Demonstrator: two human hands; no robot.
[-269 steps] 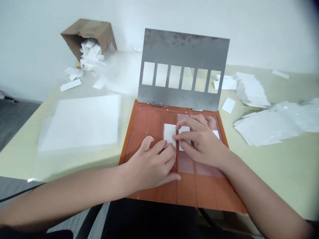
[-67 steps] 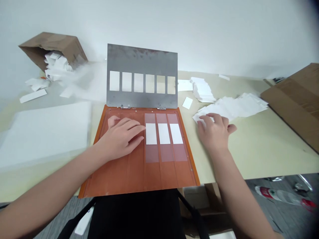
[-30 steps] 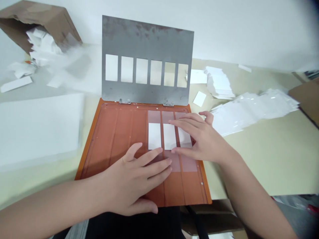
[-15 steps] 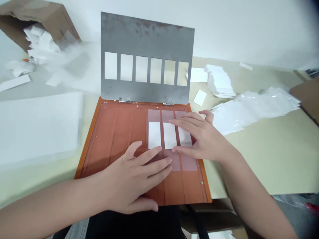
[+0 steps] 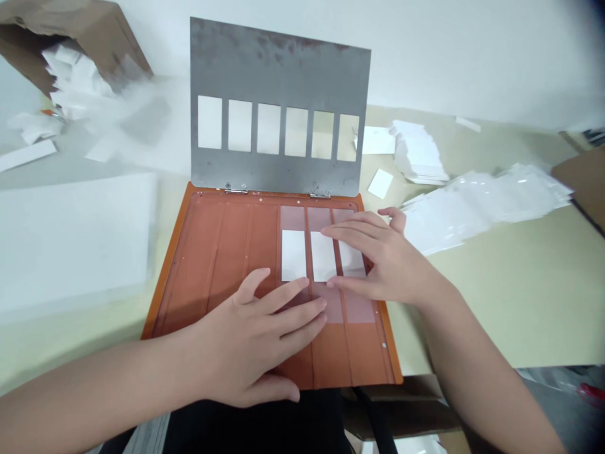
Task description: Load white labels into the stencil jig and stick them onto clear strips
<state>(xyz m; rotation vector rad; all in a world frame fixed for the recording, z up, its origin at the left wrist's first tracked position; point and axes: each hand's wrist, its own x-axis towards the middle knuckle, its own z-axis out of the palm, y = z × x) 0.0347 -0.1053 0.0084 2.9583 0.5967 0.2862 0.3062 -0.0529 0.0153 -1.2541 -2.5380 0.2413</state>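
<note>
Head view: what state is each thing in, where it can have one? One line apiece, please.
Metal lid: hinged open, raised
Orange board: lying flat, uncovered by the lid
White cards: three side by side, rightmost partly hidden
Left hand: open, fingers spread
Right hand: open, fingers over the cards
Left cardboard box: open, tipped over
Paper pieces: spilling out

Open cardboard box [image 5: 101,22], pale wall [image 5: 425,44] behind it. White scraps [image 5: 78,79] spill from the box's mouth. Nearer than the box: white strip [image 5: 28,154], then broad white sheeting [image 5: 75,239]. Well right of the box: second carton [image 5: 583,180], cut off by frame; below that, red item [image 5: 590,394], indistinct.
</note>
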